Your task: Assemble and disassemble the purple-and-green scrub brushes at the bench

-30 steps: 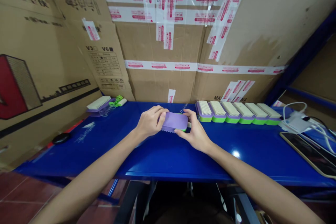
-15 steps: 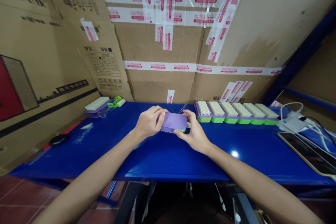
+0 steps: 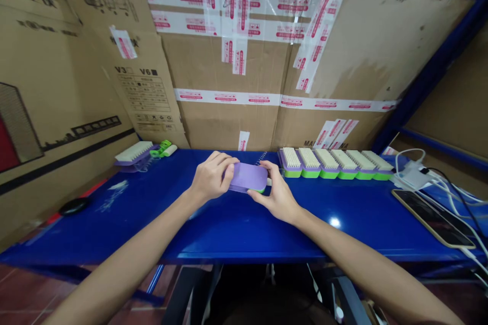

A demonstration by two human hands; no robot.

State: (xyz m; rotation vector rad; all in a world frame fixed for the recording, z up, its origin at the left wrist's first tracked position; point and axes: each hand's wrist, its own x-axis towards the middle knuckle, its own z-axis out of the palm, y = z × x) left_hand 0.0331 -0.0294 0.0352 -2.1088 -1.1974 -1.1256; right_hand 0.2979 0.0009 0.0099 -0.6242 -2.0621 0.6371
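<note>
Both my hands grip one scrub brush [image 3: 249, 176] above the middle of the blue table, its smooth purple face turned up toward me. Fingers of my left hand [image 3: 212, 176] close round its left end, thumb on the top. My right hand [image 3: 277, 194] pinches the right end between thumb and fingers, where a green edge shows. The underside of the brush is mostly hidden. Just behind it on the table lies a small dark coiled spring [image 3: 262, 157].
A row of several green and purple brushes [image 3: 320, 163] stands bristles up at the back right. Purple brush parts [image 3: 135, 155] and green pieces [image 3: 163, 149] lie at the back left. A phone [image 3: 430, 217] and white cables [image 3: 453, 190] occupy the right side. Cardboard [image 3: 229, 122] walls the back.
The whole view has shifted slightly, so the scene sits a little farther left. My hands keep the same grip on the brush.
</note>
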